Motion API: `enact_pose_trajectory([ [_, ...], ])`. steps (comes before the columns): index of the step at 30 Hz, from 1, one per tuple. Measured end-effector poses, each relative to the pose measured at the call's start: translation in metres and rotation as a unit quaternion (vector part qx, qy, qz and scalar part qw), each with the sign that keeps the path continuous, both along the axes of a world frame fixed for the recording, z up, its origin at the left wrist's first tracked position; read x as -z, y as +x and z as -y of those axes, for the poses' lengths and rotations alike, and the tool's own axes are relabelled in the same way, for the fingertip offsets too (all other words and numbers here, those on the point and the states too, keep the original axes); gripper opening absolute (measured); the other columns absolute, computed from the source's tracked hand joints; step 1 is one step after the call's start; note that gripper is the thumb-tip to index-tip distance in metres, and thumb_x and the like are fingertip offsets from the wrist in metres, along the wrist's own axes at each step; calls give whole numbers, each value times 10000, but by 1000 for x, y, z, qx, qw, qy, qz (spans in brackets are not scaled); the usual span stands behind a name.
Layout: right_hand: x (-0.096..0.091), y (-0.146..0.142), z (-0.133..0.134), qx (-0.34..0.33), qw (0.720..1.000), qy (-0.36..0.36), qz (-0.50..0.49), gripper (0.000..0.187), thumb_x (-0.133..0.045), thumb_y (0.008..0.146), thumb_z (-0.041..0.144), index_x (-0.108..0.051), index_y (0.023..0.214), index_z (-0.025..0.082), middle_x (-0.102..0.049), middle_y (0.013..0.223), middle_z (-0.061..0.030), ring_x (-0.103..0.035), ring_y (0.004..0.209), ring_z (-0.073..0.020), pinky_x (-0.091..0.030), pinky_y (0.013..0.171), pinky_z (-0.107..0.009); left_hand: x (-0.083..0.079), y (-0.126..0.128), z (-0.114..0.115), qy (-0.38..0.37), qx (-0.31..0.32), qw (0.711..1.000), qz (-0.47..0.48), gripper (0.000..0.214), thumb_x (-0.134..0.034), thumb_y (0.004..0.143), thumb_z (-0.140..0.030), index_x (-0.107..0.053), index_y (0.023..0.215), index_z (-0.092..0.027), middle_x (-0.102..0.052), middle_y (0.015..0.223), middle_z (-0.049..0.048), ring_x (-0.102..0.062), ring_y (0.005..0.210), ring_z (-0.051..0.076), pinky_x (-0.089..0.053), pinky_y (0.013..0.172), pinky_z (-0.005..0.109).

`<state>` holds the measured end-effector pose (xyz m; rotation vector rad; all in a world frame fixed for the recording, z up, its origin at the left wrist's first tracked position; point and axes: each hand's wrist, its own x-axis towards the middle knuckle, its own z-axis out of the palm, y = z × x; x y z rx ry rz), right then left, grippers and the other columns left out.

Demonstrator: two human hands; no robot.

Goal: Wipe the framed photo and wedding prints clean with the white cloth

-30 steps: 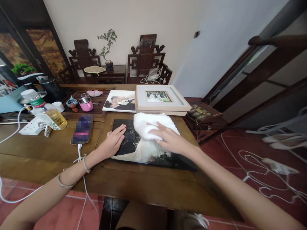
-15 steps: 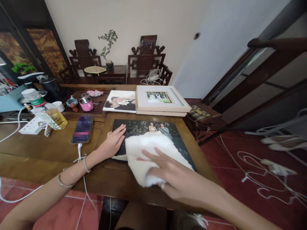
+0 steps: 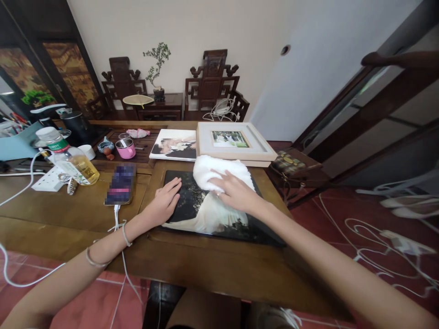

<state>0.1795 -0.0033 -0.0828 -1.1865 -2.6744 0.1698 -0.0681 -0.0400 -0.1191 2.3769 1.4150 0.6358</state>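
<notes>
A dark wedding photo panel (image 3: 219, 219) lies flat on the wooden table (image 3: 212, 265) in front of me. My left hand (image 3: 168, 198) rests flat on its left edge, fingers stretched out and holding nothing. A white cloth (image 3: 209, 172) covers the panel's upper part. My right hand (image 3: 235, 189) grips the cloth and presses it against the panel near the far edge. The two people's upper bodies in the picture are hidden under the cloth; the pale dress shows below it.
Behind the panel lie a white photo print (image 3: 173, 145) and stacked light wooden frames (image 3: 236, 141). To the left are a phone (image 3: 120, 185) on a cable, a bottle (image 3: 73, 160), a power strip (image 3: 48, 179) and a pink cup (image 3: 125, 148). A checked bag (image 3: 290, 163) sits at the right.
My right hand has slid the white cloth away from me, from the panel's near side to its far edge, uncovering the dress. My left hand stays on the left edge.
</notes>
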Motion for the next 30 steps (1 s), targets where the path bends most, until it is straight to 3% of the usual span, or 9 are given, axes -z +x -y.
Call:
enact_pose_trajectory([
  [4,1,-12,-1,0,1000,1,12,407,-428,814,77,-580,1190,100,-523,1343,-225,-313,1363,-342,-243,1069,-607,3,-1,-1,2,1,1000,3,435,-308,954,-230,-428,1365,-152,-372,1488,119,-302,1400,220,-280,1135,457],
  [8,-8,-17,42,-71,997,-37,-1,477,-434,719,11,-609,1148,125,-484,1395,-187,-272,1382,-332,-200,1099,-607,4,-1,-2,8,4,1000,7,434,-310,955,-234,-428,1368,-171,-389,1479,116,-314,1394,226,-285,1133,463],
  [12,-27,-14,95,-139,982,-127,-10,475,-444,633,2,-658,1024,165,-456,1433,-136,-251,1393,-311,-160,1123,-594,4,-2,-3,4,10,1000,5,435,-297,953,-216,-433,1363,-164,-388,1479,117,-304,1399,222,-286,1134,454],
  [16,-43,-4,117,-151,969,-196,6,492,-440,589,-4,-663,976,203,-521,1382,-107,-299,1380,-254,-213,1138,-504,6,-3,-3,9,15,1000,8,437,-310,951,-213,-418,1369,-149,-378,1483,130,-293,1404,226,-276,1134,469],
  [21,-33,8,81,-104,982,-155,-7,477,-412,659,-9,-647,997,232,-590,1308,-41,-328,1370,-242,-265,1118,-483,7,-3,-3,12,10,1000,9,435,-310,952,-200,-417,1373,-177,-384,1482,112,-302,1400,218,-279,1132,458],
  [27,-10,-11,-1,-27,998,-51,-34,369,-408,808,80,-611,1099,181,-660,1166,-91,-565,1126,-290,-371,997,-490,5,-2,-2,11,12,1000,7,433,-310,953,-197,-424,1369,-153,-380,1482,123,-299,1401,220,-280,1135,457],
  [30,-6,-27,-21,-16,999,-28,-37,358,-392,830,82,-605,1108,155,-651,1164,-124,-548,1142,-302,-347,993,-507,5,-2,-2,12,13,1000,10,433,-312,951,-193,-429,1365,-144,-384,1480,125,-304,1399,219,-280,1138,453],
])
